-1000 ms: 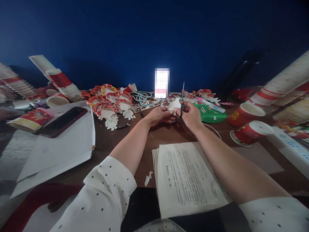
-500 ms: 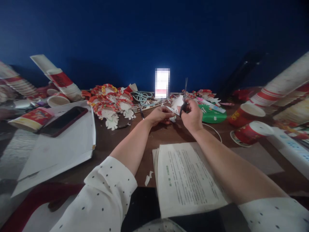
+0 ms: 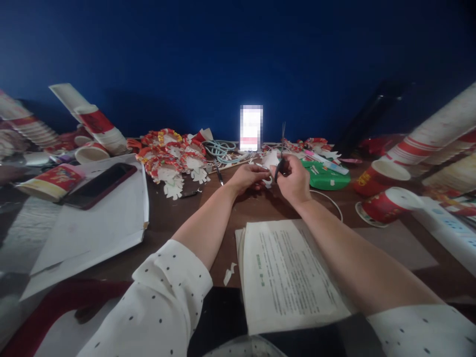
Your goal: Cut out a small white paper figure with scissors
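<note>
My right hand [image 3: 294, 179] is wrapped round a pair of scissors [image 3: 278, 170], with dark handles at the fingers and thin blades pointing up toward the wall. Close beside it, my left hand [image 3: 249, 178] pinches a small piece of white paper [image 3: 267, 181], mostly hidden by the fingers. The two hands nearly meet above the brown table [image 3: 256, 206]. Behind them lies a larger white paper piece [image 3: 270, 157]. A pen [image 3: 218, 173] rests to the left of my left hand.
Red-and-white paper cutouts [image 3: 169, 156] heap up on the left, near a phone [image 3: 102, 184]. A lit phone screen [image 3: 251, 128] stands at the wall. Right are a green case [image 3: 327, 179], a red paper cup [image 3: 386, 206] and stacked cups [image 3: 427, 136]. Printed sheets [image 3: 286, 267] lie in front.
My right hand and the scissors have shifted slightly left and down, nearer my left hand. The white paper in my left hand has turned and shows less.
</note>
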`<state>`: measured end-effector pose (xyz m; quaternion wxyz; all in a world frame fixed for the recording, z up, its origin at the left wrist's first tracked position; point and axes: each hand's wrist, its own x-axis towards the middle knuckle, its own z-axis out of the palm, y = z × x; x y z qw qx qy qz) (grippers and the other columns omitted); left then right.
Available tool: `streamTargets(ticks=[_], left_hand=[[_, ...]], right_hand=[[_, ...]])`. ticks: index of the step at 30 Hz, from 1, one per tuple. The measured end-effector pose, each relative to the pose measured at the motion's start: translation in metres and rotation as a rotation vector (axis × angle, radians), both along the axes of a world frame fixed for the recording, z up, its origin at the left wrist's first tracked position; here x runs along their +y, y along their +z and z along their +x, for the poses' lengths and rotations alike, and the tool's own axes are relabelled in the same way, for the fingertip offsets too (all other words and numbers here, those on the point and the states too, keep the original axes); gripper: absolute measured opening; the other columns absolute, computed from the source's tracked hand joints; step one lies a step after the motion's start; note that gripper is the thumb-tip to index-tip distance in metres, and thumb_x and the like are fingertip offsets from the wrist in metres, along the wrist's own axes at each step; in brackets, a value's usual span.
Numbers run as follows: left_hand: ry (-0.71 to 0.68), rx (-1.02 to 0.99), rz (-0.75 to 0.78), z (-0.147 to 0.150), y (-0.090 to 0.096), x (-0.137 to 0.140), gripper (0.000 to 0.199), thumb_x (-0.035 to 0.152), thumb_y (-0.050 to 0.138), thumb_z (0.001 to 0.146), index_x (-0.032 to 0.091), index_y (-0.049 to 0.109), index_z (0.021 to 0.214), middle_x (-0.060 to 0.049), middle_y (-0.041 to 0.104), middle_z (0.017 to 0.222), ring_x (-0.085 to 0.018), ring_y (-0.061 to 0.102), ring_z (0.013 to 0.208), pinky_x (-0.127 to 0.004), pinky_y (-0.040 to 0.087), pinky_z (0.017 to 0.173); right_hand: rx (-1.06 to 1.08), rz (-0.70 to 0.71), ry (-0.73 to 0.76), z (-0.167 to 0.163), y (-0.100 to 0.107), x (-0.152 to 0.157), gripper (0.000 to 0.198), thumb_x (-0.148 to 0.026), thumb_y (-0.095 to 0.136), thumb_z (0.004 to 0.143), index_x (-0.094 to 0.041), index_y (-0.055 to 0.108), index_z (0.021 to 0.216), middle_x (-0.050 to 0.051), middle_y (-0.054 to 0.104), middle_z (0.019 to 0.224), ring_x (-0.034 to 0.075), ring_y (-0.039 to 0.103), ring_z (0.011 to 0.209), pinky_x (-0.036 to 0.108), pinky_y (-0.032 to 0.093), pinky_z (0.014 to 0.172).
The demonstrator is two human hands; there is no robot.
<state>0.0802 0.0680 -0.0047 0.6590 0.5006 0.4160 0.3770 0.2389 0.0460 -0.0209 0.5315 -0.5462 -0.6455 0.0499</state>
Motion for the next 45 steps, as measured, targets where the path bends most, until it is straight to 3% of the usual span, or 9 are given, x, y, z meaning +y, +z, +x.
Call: streamTargets(ticks=[10,16,23,28,36,40,45], left_hand=[[0.006,0.002,0.003,-0.001,0.002,-0.001,0.016,0.02,0.08,0.081,0.012,0.066,0.08,-0.002,0.069,0.07,-0.006,0.06,0.051,-0.017,0.044,0.048],[0.083,0.037,0.052,0.002,-0.002,0.0,0.01,0.016,0.075,0.082,0.013,0.067,0.077,-0.002,0.069,0.067,-0.006,0.058,0.047,-0.017,0.044,0.048],[0.125,0.187,0.092,0.006,-0.009,0.007,0.017,0.014,0.07,0.087,0.013,0.063,0.071,-0.001,0.065,0.06,-0.008,0.057,0.045,-0.019,0.044,0.047],[0.129,0.257,0.106,0.004,-0.009,0.009,0.021,0.021,0.07,0.089,0.013,0.064,0.07,-0.002,0.066,0.061,-0.009,0.057,0.044,-0.02,0.043,0.045],[0.195,-0.072,0.021,0.001,-0.007,0.011,0.009,0.022,0.07,0.09,0.014,0.07,0.091,-0.005,0.073,0.083,-0.009,0.064,0.064,-0.02,0.054,0.06],[0.095,-0.044,0.031,-0.002,-0.008,0.009,0.018,0.021,0.081,0.08,0.013,0.068,0.088,0.0,0.067,0.071,-0.008,0.059,0.055,-0.022,0.053,0.057],[0.045,-0.016,0.016,-0.003,-0.007,0.008,0.022,0.016,0.082,0.076,0.013,0.066,0.09,-0.001,0.068,0.072,-0.009,0.059,0.052,-0.025,0.054,0.059]], right_hand=[[-0.038,0.03,0.022,0.001,-0.004,0.002,0.037,-0.034,0.071,0.082,-0.02,0.066,0.116,0.009,0.076,0.099,0.026,0.072,0.086,0.044,0.06,0.083],[-0.018,0.012,0.007,0.0,-0.004,0.003,0.036,-0.034,0.071,0.081,-0.021,0.066,0.115,0.008,0.076,0.095,0.025,0.071,0.083,0.043,0.059,0.082],[0.179,-0.031,-0.017,0.004,-0.003,0.012,0.039,-0.04,0.075,0.077,-0.02,0.066,0.11,0.008,0.075,0.089,0.023,0.07,0.077,0.04,0.059,0.075],[0.344,-0.155,-0.001,0.007,-0.001,0.013,0.046,-0.042,0.078,0.072,-0.018,0.067,0.11,0.008,0.075,0.088,0.026,0.071,0.078,0.041,0.06,0.07],[0.356,-0.206,0.023,0.005,0.001,0.007,0.046,-0.043,0.077,0.071,-0.018,0.069,0.109,0.007,0.074,0.082,0.027,0.071,0.079,0.04,0.06,0.067],[0.377,-0.228,0.055,0.003,0.001,0.008,0.053,-0.048,0.08,0.068,-0.018,0.068,0.109,0.007,0.073,0.082,0.027,0.071,0.079,0.039,0.059,0.068],[0.435,-0.228,0.084,0.003,0.001,0.008,0.059,-0.053,0.082,0.063,-0.019,0.067,0.109,0.005,0.073,0.08,0.025,0.07,0.074,0.037,0.056,0.065]])
